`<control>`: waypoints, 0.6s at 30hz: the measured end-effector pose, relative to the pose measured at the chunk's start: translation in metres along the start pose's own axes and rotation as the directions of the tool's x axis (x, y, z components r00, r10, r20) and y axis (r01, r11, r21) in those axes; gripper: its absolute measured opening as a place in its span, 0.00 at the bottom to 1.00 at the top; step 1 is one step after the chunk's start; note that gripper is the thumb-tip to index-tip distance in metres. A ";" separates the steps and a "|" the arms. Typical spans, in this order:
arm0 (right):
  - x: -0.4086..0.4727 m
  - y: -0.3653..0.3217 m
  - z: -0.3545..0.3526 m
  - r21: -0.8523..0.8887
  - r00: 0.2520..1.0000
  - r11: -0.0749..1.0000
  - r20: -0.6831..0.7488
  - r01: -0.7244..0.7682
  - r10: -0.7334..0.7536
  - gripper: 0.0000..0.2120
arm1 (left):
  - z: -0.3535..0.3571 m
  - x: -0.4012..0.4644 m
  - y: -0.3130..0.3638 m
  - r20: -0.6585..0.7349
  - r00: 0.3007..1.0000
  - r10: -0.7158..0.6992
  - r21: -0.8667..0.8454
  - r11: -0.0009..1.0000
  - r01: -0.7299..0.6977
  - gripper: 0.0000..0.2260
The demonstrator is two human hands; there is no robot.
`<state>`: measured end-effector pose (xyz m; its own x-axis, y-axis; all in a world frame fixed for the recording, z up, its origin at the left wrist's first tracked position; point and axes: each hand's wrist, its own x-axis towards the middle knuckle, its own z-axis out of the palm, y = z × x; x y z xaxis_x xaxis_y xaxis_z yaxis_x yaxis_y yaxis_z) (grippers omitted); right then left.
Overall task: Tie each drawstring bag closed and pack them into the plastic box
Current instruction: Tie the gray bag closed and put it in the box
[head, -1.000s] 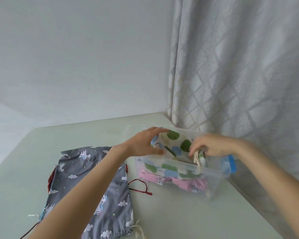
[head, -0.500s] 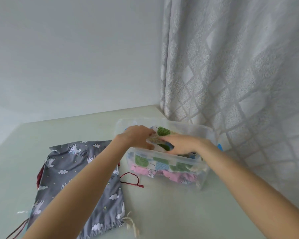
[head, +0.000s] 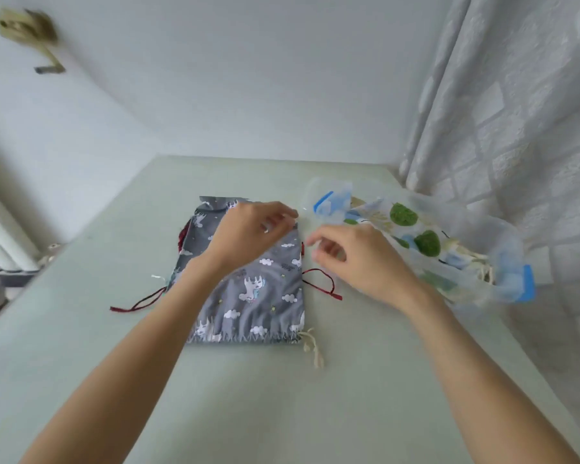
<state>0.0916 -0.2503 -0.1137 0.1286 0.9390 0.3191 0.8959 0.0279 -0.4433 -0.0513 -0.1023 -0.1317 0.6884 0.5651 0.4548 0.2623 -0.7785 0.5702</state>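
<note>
A grey unicorn-print drawstring bag (head: 255, 289) lies flat on the pale green table (head: 282, 396); under it lies a second one, of which only an edge shows. Red cords (head: 325, 283) trail out on both sides, and a cream cord (head: 312, 346) sticks out at its near right corner. My left hand (head: 248, 232) is over the bag's far right corner with curled fingers; blur hides whether it grips the cloth. My right hand (head: 345, 259) hovers just right of the bag, fingers loosely curled and holding nothing. The clear plastic box (head: 503, 236) with blue latches stands at the right, a white bag with green spots (head: 412, 229) on top inside.
A patterned curtain (head: 516, 112) hangs close behind and beside the box at the table's right edge. White walls meet the table's far edge. A radiator (head: 0, 242) stands off the left edge. Bare tabletop lies in front of the grey bag.
Both hands have left the spotted bag in the box and moved left to the grey bag. The view has swung left and down, so the grey bag is now central.
</note>
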 end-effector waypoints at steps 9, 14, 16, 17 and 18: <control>-0.046 0.008 0.100 -0.051 0.926 0.970 0.290 -0.238 0.243 0.17 | -0.018 -0.113 -0.060 0.145 0.980 -0.137 0.199 0.974 0.107 0.13; -0.057 0.002 0.102 0.186 0.962 0.944 0.085 -0.273 0.261 0.11 | -0.034 -0.153 -0.078 0.201 0.961 -0.191 0.238 0.961 0.141 0.19; -0.061 0.000 0.100 0.298 0.970 0.924 0.116 -0.241 0.215 0.12 | -0.039 -0.167 -0.086 0.178 0.962 -0.205 0.247 0.956 0.158 0.18; -0.063 0.001 0.099 0.336 0.973 0.914 0.129 -0.227 0.194 0.13 | -0.040 -0.173 -0.092 0.146 0.966 -0.215 0.240 0.955 0.176 0.17; -0.065 0.002 0.100 0.349 0.975 0.911 0.120 -0.220 0.189 0.15 | -0.042 -0.179 -0.097 0.106 0.969 -0.223 0.232 0.953 0.194 0.15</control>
<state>0.0431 -0.2770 -0.2188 0.2434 0.9617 0.1263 0.6397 -0.0612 -0.7662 -0.2286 -0.1165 -0.2397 0.6800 0.6924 0.2410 0.5408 -0.6957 0.4727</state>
